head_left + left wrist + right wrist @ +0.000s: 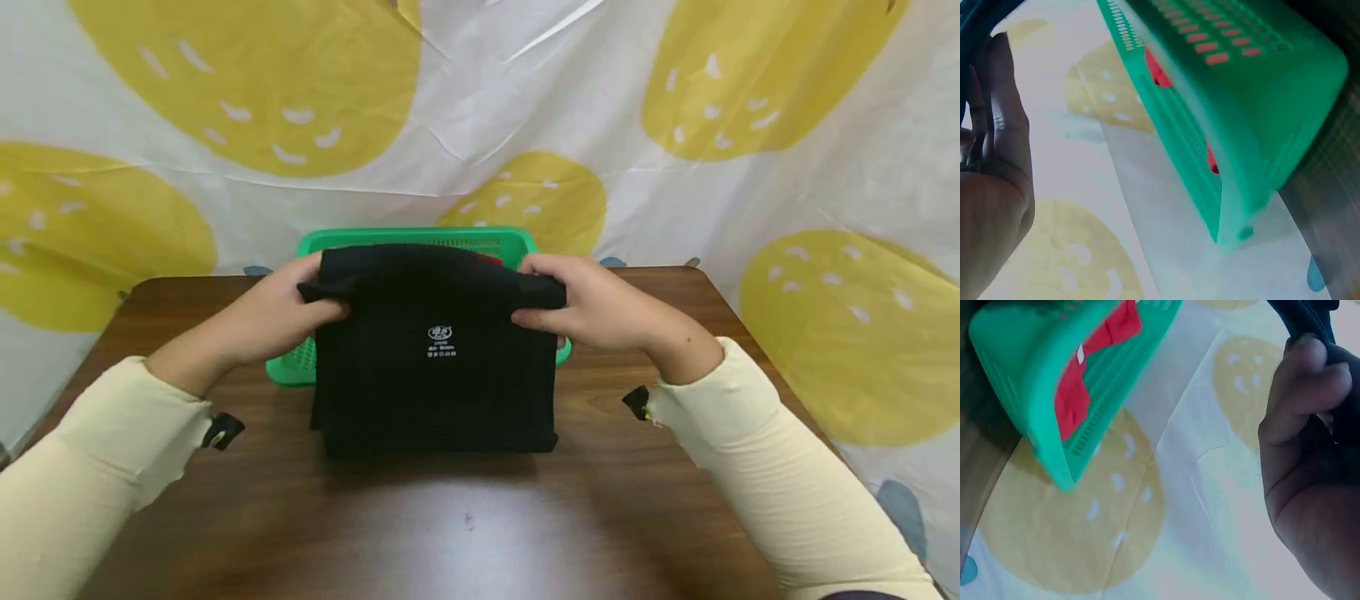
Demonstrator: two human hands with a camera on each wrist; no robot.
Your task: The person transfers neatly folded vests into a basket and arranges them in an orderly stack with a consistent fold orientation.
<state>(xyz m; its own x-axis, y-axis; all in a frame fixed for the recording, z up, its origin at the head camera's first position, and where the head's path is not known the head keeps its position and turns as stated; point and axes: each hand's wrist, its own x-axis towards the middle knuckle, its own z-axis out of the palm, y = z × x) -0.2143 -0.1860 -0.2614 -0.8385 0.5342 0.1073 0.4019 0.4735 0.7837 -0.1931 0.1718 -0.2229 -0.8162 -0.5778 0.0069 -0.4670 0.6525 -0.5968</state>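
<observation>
A folded black garment (pixel 438 392) with a small white printed label hangs in front of me in the head view, whether shirt or trousers I cannot tell. My left hand (pixel 288 308) grips its upper left corner, thumb in front and fingers behind. At the upper right corner, my right hand (pixel 573 300) pinches the cloth the same way. Behind the garment stands a green plastic basket (pixel 300 367), partly covered by it. Red cloth (pixel 1110 331) lies inside the basket in the right wrist view.
The basket stands towards the back of a brown wooden table (pixel 600 483). A white curtain (pixel 450 108) with yellow fruit prints hangs close behind the table and along its sides.
</observation>
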